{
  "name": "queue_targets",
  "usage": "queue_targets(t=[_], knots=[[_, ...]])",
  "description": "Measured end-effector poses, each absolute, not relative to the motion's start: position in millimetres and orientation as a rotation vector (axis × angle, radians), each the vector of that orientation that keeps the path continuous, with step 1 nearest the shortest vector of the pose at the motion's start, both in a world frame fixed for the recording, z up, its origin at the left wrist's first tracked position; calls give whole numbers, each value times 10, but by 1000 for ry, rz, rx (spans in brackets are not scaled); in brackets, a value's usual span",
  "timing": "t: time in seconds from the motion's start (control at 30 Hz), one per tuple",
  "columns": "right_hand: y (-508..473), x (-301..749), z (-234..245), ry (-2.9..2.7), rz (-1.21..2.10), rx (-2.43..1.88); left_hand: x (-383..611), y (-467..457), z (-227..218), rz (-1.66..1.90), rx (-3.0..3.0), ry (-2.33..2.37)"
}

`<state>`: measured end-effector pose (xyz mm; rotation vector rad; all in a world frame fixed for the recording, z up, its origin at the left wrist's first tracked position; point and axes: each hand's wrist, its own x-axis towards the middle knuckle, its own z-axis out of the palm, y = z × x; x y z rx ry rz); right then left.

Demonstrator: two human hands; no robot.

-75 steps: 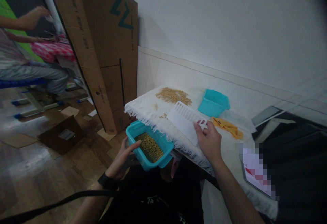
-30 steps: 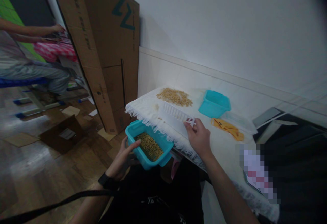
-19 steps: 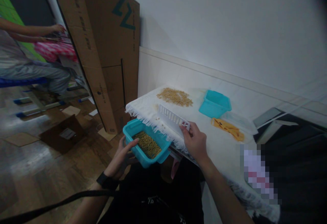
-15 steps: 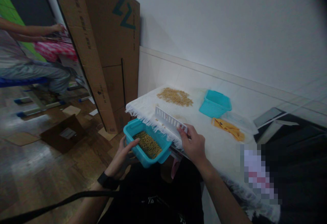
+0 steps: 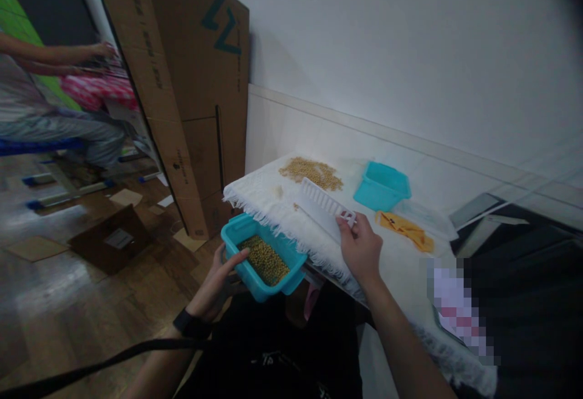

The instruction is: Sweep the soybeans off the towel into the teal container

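Observation:
My left hand grips the left side of a turquoise plastic tub, its thumb over the rim. The tub hangs just below the table's fringed edge, with yellowish-green beans inside. My right hand is closed on the near end of a white slotted plastic panel, which slants low over the tablecloth. A few loose beans lie by the panel's lower edge. Beyond it a pile of pale beans spreads over the cloth. Under the tub, the left hand's other fingers are mostly hidden.
A second turquoise tub stands at the back of the white tablecloth. Beside it lie an orange cloth and a clear plastic lid. A tall cardboard box borders the table's left. Another person sits farther left.
My right hand has moved the slotted panel away from the tub's edge, to the right and farther onto the cloth. My left hand and the tub have hardly moved.

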<state>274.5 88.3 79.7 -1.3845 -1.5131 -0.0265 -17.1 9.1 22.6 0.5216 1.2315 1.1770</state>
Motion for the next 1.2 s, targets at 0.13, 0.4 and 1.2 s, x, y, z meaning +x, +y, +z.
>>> queue_targets(t=[0.13,0.4,1.2], knots=[[932,2775,778,-1513,-16,-1424,-180,104,207,1165,514,1236],[899,2738,769,-1526,14,-1426,-197,102,204,1165,513,1208],[845,2716,792,-1540,78,-1381,-188,98,218,1165,523,1208]])
